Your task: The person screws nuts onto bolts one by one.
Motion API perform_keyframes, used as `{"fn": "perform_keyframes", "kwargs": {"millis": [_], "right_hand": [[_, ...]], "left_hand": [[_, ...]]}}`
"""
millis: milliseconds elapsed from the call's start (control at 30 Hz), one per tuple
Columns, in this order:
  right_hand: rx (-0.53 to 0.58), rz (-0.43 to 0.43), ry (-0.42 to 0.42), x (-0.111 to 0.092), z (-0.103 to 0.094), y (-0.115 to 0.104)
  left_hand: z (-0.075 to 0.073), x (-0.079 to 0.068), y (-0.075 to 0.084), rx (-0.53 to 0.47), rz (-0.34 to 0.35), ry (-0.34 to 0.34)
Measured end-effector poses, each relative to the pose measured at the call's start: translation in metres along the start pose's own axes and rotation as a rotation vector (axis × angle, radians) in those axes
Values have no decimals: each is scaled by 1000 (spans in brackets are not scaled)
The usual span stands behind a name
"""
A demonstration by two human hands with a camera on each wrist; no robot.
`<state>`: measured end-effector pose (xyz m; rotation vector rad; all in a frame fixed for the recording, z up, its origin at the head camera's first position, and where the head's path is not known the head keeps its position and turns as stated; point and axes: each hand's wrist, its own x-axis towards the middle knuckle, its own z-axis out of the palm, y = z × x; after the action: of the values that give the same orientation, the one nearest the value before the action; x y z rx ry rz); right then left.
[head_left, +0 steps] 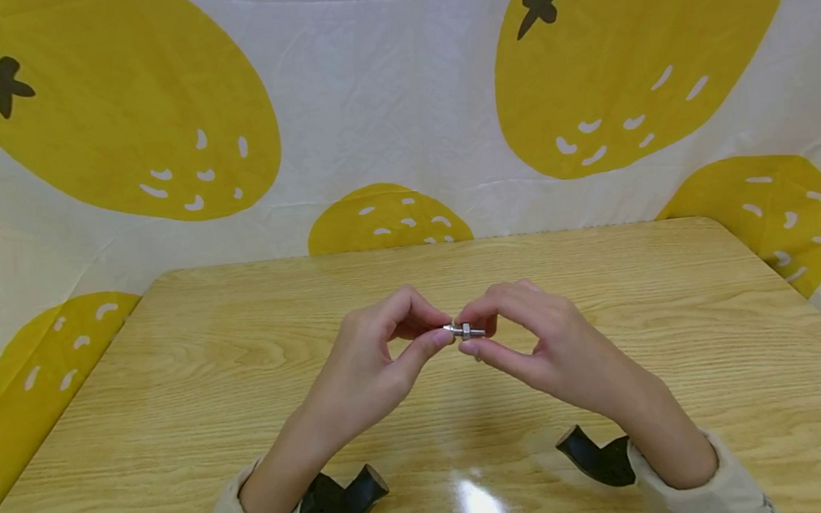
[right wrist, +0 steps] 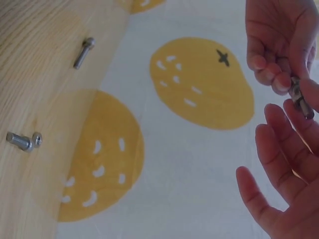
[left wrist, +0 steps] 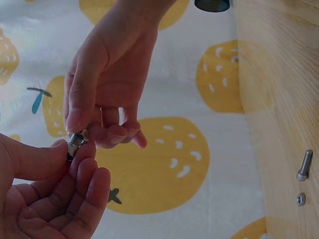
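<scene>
A small silver bolt with a nut on its shank (head_left: 477, 332) is held level between both hands over the table. My left hand (head_left: 372, 366) pinches the bolt's left end between thumb and fingertips. My right hand (head_left: 542, 339) has its thumb and index finger at the nut (head_left: 466, 331), one above and one below, with the shank's free end pointing in toward its palm. From the left wrist, the bolt's threads (left wrist: 76, 139) show between the two hands. In the right wrist view, the bolt (right wrist: 301, 97) is partly covered by the right thumb.
In the left wrist view, another bolt (left wrist: 305, 165) and a loose nut (left wrist: 301, 199) lie on the wood. The right wrist view has two bolts, one farther off (right wrist: 83, 52) and one (right wrist: 19, 141) beside a nut (right wrist: 37, 139). A fruit-print cloth (head_left: 398, 111) hangs behind the table (head_left: 242, 336).
</scene>
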<state>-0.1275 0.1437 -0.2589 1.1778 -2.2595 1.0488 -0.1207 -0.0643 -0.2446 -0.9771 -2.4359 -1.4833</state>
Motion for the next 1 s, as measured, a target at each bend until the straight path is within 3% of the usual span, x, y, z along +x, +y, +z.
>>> {"fn": "perform_keyframes", "kwargs": {"millis": [567, 833, 1000], "right_hand": [[0, 68, -30, -1, 0, 0], [15, -39, 16, 0, 3, 1], [3, -22, 10, -1, 3, 1]], "left_hand": [[1, 0, 1, 3, -11, 2], [0, 0, 0, 7, -7, 2], [0, 0, 0, 6, -8, 6]]}}
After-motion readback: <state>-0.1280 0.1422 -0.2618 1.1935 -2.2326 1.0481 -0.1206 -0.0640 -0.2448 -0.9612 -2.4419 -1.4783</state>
